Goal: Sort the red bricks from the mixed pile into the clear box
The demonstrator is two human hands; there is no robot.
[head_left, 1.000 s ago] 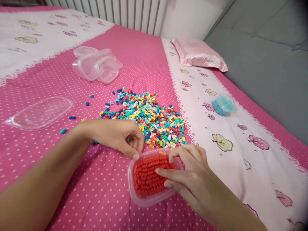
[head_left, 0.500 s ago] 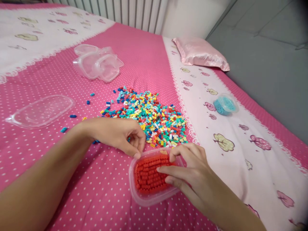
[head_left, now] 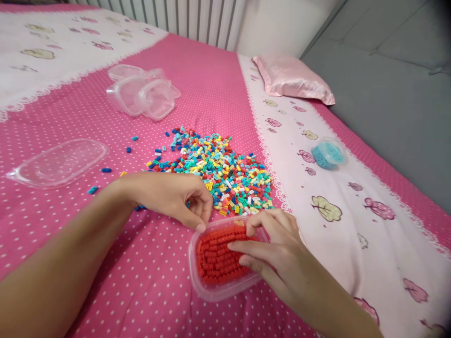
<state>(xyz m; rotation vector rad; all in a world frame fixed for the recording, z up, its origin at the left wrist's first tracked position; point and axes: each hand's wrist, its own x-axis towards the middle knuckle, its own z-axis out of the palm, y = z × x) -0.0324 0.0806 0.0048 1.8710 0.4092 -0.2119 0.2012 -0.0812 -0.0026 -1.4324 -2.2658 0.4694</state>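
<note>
A clear plastic container [head_left: 211, 294] sits on the bed in front of me, with red toy bricks [head_left: 218, 258] packed in tight rows inside. My left hand [head_left: 179, 199] is at its far left corner, fingers curled and the thumb tip on the rim. Over the container's right side is my right hand [head_left: 278, 249], its fingers apart and the index fingertip touching the red bricks. Nothing shows between the right fingers. Just beyond the container spreads a loose pile of multicoloured toy bricks [head_left: 225, 169].
A clear lid [head_left: 59, 162] lies to the left, near a few stray bricks. Several clear lids or containers [head_left: 144, 91] are heaped farther back. On the right stands a small tub of blue pieces [head_left: 327, 154]. A pink pillow [head_left: 292, 77] rests at the far right.
My right hand has shifted very slightly to the left over the red bricks. The left hand and the container stay where they were.
</note>
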